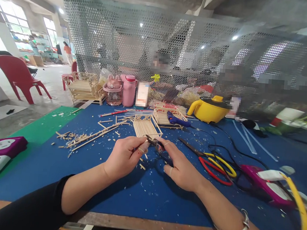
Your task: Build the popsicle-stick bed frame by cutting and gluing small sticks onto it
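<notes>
Just over the blue tabletop [125, 205], pliers [156, 144] are gripped by the right hand [182, 166] at four o'clock, the left hand [125, 154] at eight pinches its fingers together on what I can't tell, a little stick bench [145, 127] sits at eleven, and scissors [200, 154] lie at three.

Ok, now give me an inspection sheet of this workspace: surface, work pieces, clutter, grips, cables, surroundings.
Surface: blue worktop, green area at left, chips scattered about.
Work pieces: slatted stick frame just beyond the grips; second stick frame behind and to its right, with a blue glue gun at it.
Clutter: stick offcuts heaped at left; scissors at right.
Grips: right grip holds pliers; left grip closed at their tips, anything pinched too small to tell.
Cables: black cable beyond the scissors; yellow cable at far right.
Surroundings: perforated screen beyond the worktop; red chair at left.
</notes>
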